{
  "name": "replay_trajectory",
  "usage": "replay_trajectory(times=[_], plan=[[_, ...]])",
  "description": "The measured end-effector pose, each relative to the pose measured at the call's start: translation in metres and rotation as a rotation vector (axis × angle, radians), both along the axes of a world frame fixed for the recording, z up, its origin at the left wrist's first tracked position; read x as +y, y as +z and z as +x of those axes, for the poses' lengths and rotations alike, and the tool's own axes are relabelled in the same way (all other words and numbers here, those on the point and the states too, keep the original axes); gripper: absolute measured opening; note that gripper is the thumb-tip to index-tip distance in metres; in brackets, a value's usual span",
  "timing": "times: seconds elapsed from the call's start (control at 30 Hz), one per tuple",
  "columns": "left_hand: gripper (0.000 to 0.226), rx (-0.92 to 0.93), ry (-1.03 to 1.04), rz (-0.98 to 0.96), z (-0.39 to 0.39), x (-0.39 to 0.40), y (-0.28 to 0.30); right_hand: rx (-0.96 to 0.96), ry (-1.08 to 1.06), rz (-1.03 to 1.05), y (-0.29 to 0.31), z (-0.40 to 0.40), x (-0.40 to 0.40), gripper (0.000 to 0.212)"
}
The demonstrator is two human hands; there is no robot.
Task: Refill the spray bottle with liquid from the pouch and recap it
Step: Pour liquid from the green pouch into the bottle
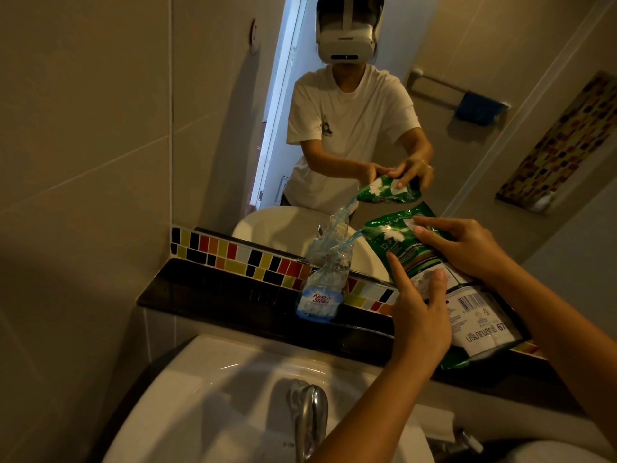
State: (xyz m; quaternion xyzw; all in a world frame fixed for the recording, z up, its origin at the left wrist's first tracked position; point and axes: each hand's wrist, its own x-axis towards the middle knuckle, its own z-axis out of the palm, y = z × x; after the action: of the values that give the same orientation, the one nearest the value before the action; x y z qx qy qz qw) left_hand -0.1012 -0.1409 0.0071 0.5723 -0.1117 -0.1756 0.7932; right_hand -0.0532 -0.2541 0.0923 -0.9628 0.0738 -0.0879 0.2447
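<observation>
A clear spray bottle (pixel 322 289) with a blue and white label stands uncapped on the black ledge (pixel 207 289) behind the sink. Above and right of it I hold a green refill pouch (pixel 430 262) tilted to the left. A thin blue stream (pixel 354 237) runs from its corner into the bottle's neck. My left hand (pixel 417 312) grips the pouch's lower middle. My right hand (pixel 464 248) holds its upper part, fingers pressing near the spout. The bottle's spray cap is not identifiable in view.
A white sink (pixel 213 396) with a chrome tap (pixel 309 419) lies below the ledge. A coloured tile strip (pixel 240 255) and a mirror (pixel 367 111) rise behind the ledge, reflecting me. A beige wall (pixel 83 145) closes the left.
</observation>
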Motion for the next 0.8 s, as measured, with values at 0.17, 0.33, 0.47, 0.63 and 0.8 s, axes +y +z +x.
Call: replay_trajectory(times=[0.17, 0.33, 0.47, 0.63, 0.8], plan=[[0.075, 0.001, -0.007, -0.004, -0.001, 0.0005, 0.0014, 0.009, 0.009, 0.003, 0.0016, -0.0006, 0.0012, 0.057], [0.075, 0.002, -0.008, 0.0, -0.0009, 0.0016, 0.0038, 0.01, 0.014, 0.003, 0.0036, -0.0003, 0.0019, 0.059], [0.075, 0.002, -0.011, 0.008, -0.0017, 0.0028, 0.0061, 0.013, 0.003, -0.021, 0.0054, -0.0006, 0.0033, 0.061], [0.075, 0.001, -0.012, 0.015, -0.003, 0.004, 0.007, 0.02, 0.006, -0.03, 0.0065, -0.0009, 0.0028, 0.06], [0.075, 0.0, -0.016, 0.026, -0.0033, 0.0043, 0.0085, 0.016, 0.008, -0.051, 0.0081, -0.0018, 0.0028, 0.057]])
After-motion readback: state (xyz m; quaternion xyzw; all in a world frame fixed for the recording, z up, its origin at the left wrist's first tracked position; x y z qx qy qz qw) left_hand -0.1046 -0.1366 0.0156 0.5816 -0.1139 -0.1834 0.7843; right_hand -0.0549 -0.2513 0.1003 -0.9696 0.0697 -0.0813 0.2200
